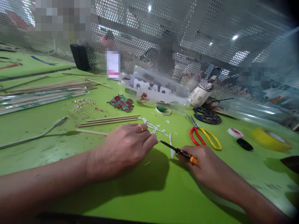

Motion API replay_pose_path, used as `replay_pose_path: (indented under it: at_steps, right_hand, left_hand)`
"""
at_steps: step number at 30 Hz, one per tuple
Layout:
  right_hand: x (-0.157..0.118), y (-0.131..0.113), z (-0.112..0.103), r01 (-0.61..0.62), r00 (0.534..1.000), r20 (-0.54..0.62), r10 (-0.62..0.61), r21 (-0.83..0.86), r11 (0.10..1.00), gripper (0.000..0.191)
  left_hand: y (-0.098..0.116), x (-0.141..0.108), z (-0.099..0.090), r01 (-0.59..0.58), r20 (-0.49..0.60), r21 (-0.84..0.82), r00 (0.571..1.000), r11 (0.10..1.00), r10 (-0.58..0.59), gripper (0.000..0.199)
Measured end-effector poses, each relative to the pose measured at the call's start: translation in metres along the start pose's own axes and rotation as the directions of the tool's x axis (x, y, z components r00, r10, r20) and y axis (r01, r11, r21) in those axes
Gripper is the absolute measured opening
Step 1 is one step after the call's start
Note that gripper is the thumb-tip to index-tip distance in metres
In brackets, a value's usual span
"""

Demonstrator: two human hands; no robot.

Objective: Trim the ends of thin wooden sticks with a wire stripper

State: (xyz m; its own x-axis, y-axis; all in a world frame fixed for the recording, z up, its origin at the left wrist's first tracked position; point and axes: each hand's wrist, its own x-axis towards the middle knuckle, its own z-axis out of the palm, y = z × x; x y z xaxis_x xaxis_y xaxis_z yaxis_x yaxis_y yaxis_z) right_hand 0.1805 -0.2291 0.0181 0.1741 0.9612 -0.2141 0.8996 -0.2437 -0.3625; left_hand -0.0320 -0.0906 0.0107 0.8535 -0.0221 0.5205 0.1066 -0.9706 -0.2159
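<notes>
My left hand [127,146], with a ring on one finger, is closed around a thin wooden stick [92,132]. The stick's far part sticks out to the left, and its tip shows just past my fingertips. My right hand [203,161] grips a black tool with orange handles [184,153]. The tool's narrow end points left and is at the stick's tip; whether they touch is too small to tell. Behind my hands lie white paper scraps [154,127]. Several loose sticks [109,120] rest on the green table [144,199] beyond my left hand.
Red-and-yellow scissors [198,127] lie beyond my right hand. Farther right are a dark palette [207,115] and yellow tape [272,140]. A white cable [44,133] and wrapped sticks [42,99] lie left. A white bottle [201,93] stands behind, near a lit phone [113,64].
</notes>
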Motion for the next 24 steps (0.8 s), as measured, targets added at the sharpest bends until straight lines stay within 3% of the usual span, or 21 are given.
replay_pose_path:
  at_steps: [2,4,8,10,13,16,18,21,24]
  right_hand:
    - [0.002,0.000,-0.001,-0.005,1.000,-0.012,0.005,-0.025,1.000,0.017]
    - [0.004,-0.003,-0.001,-0.020,0.999,-0.037,0.016,-0.101,0.995,0.017]
    - [0.005,-0.009,-0.001,-0.021,0.993,-0.121,-0.012,-0.263,0.965,0.023]
    - [0.003,-0.011,-0.002,-0.013,0.989,-0.142,-0.031,-0.296,0.955,0.026]
    - [-0.001,-0.012,-0.002,0.005,0.989,-0.139,-0.047,-0.286,0.958,0.028]
    - [-0.002,-0.009,0.000,-0.005,0.995,-0.099,-0.017,-0.222,0.975,0.025]
    - [-0.001,-0.006,0.001,-0.012,0.998,-0.060,0.002,-0.155,0.988,0.021]
    - [0.001,-0.001,0.003,0.002,1.000,-0.019,-0.003,-0.051,0.999,0.017]
    - [0.003,0.000,0.002,-0.002,1.000,0.000,0.002,-0.002,1.000,0.016]
  left_hand:
    - [0.000,0.002,0.001,0.090,0.044,-0.043,0.995,0.995,-0.089,0.025]
    - [-0.002,0.004,0.002,0.204,0.155,-0.123,0.971,0.971,-0.184,0.026]
    - [-0.009,0.009,0.000,0.453,0.438,-0.277,0.844,0.847,-0.309,0.025]
    - [-0.010,0.009,0.000,0.519,0.499,-0.341,0.807,0.784,-0.317,0.027]
    - [-0.009,0.006,0.004,0.487,0.425,-0.422,0.851,0.765,-0.307,0.033]
    - [-0.006,0.000,0.006,0.308,0.201,-0.396,0.948,0.865,-0.246,0.029]
    - [-0.004,-0.003,0.005,0.178,0.084,-0.275,0.983,0.945,-0.161,0.025]
    - [-0.001,-0.004,0.001,0.045,0.013,-0.082,0.999,0.996,-0.045,0.026]
    - [0.001,-0.001,0.000,0.025,-0.025,-0.006,0.999,1.000,-0.025,0.028]
